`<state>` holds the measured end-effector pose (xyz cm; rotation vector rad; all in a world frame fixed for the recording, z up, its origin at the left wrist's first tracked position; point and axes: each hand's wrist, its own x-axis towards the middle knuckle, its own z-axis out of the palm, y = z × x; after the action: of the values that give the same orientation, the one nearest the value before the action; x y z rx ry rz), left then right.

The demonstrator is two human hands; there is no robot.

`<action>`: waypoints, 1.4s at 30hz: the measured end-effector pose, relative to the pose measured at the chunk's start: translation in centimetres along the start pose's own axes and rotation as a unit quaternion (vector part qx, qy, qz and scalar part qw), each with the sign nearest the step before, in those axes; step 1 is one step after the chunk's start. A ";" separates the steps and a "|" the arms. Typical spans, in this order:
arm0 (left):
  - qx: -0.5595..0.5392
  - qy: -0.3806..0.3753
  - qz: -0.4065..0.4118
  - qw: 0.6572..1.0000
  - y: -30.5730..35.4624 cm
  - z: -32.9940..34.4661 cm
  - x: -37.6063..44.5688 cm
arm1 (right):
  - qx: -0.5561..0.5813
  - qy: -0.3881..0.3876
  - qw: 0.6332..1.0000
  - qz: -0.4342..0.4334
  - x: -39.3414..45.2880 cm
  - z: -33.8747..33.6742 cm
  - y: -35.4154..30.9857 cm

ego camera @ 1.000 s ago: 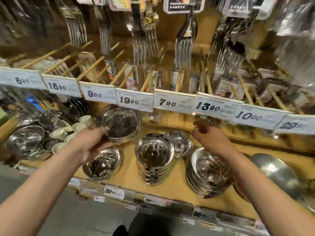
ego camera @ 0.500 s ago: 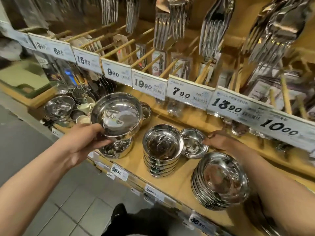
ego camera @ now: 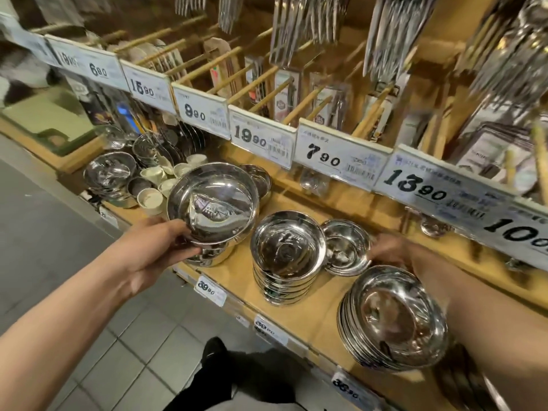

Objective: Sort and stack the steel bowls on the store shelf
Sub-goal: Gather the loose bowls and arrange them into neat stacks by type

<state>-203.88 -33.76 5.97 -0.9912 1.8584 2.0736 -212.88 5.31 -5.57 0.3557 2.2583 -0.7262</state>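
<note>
My left hand [ego camera: 161, 247] grips a large shiny steel bowl [ego camera: 212, 203] by its near rim and holds it just above another steel bowl [ego camera: 212, 256] on the wooden shelf [ego camera: 323, 315]. To the right stands a tall stack of medium steel bowls [ego camera: 286, 256]. A small steel bowl [ego camera: 345, 247] sits tilted behind that stack, and my right hand [ego camera: 391, 252] touches its right side; whether the fingers grip it is unclear. A stack of wide shallow steel bowls [ego camera: 393, 318] sits at the front right, under my right forearm.
Several more steel bowls [ego camera: 109, 176] and small cream cups [ego camera: 154, 185] crowd the shelf's left end. Price tags [ego camera: 341, 155] line the rail above, with wooden pegs and hanging cutlery [ego camera: 299, 22] behind. Grey floor tiles [ego camera: 124, 351] lie below the shelf edge.
My left hand has brought the large bowl lower and rightward, down onto the bowl beneath. My right hand has closed in on the small bowl. The view has shifted right and closer.
</note>
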 end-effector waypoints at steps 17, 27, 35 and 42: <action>-0.011 -0.010 -0.018 1.000 0.8 1.0 0.7 | 0.380 0.108 0.917 -0.049 -3.3 -1.4 0.6; -0.015 -0.080 -0.031 0.996 2.0 0.7 -0.4 | 0.336 0.127 0.931 -0.072 -9.3 -1.9 -0.1; -0.020 -0.096 -0.040 0.994 2.1 0.2 -1.0 | 0.196 0.134 0.971 -0.033 -13.5 -1.2 0.3; -0.007 -0.124 -0.022 0.992 2.0 1.2 -2.7 | 0.260 0.172 0.950 -0.011 -13.8 -1.2 2.7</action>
<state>-203.35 -32.25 9.10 -0.7311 1.6863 2.0778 -202.69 7.72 3.92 0.7586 2.3614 -1.3636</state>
